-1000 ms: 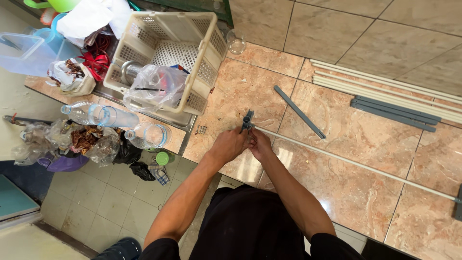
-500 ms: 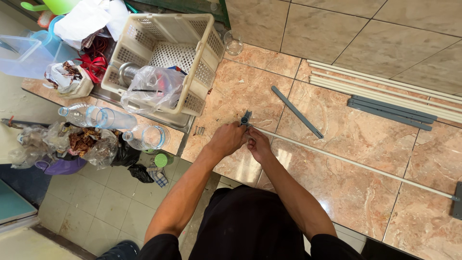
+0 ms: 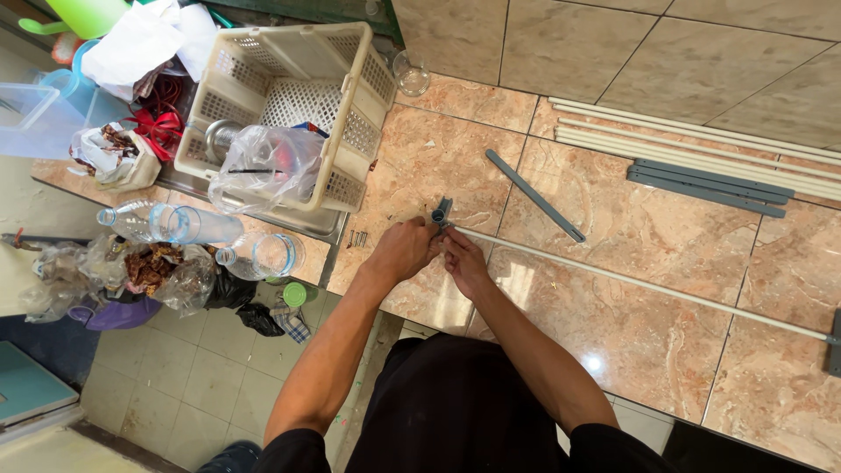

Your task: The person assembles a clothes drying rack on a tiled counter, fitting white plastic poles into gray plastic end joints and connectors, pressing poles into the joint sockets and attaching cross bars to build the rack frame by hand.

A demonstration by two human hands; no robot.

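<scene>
My left hand [image 3: 404, 249] is closed around a small grey plastic fitting [image 3: 441, 212] on the tan stone counter [image 3: 613, 342]. My right hand [image 3: 462, 259] pinches the near end of a long thin cream rod [image 3: 648, 284], right where it meets the fitting. The rod runs across the counter to the far right, where a second grey fitting [image 3: 834, 343] sits at the frame's edge. Both hands touch each other at the fitting.
A loose grey strip [image 3: 534, 195] lies just beyond the hands. More cream rods [image 3: 692, 144] and grey strips [image 3: 710, 186] lie along the wall. A cream plastic basket [image 3: 350, 114] with a bag sits in the sink, by empty bottles [image 3: 166, 222]. Small screws [image 3: 356, 238] lie near the sink edge.
The hands and the fitting stay in nearly the same place on the counter. The fingers have shifted slightly around the rod's end.
</scene>
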